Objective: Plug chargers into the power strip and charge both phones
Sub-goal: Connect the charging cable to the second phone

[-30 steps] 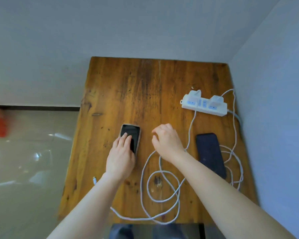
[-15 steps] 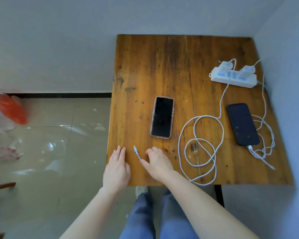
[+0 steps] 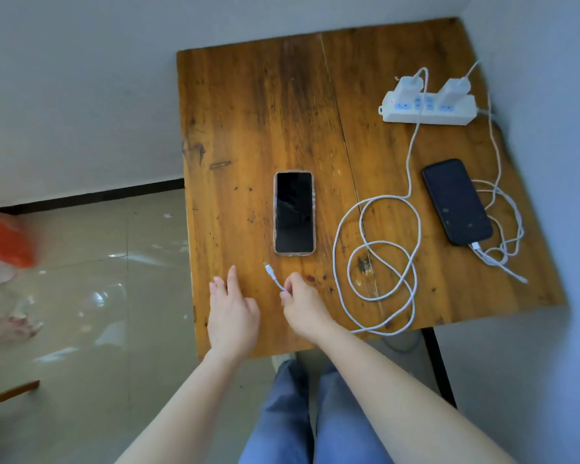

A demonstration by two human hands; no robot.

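A white power strip [image 3: 429, 110] lies at the table's far right with two white chargers [image 3: 407, 85] [image 3: 454, 87] plugged in. A black phone [image 3: 456, 200] on the right has a white cable in its near end. A phone in a clear case [image 3: 294, 212] lies face up mid-table with nothing plugged in. My right hand [image 3: 303, 306] pinches the free end of a long white cable [image 3: 379, 262] just below that phone, its connector [image 3: 268, 267] pointing up-left. My left hand [image 3: 231, 313] rests beside it, fingers apart, holding nothing.
The wooden table [image 3: 248, 112] stands in a corner, walls behind and to the right. The cable's slack lies looped between the two phones. An orange bag [image 3: 5, 241] lies on the glossy tiled floor to the left. My legs in blue trousers are below the table's near edge.
Both hands left the middle of the table and drew back to the near edge. My right hand has pinched the cable's free end. The view shifted left and tilted.
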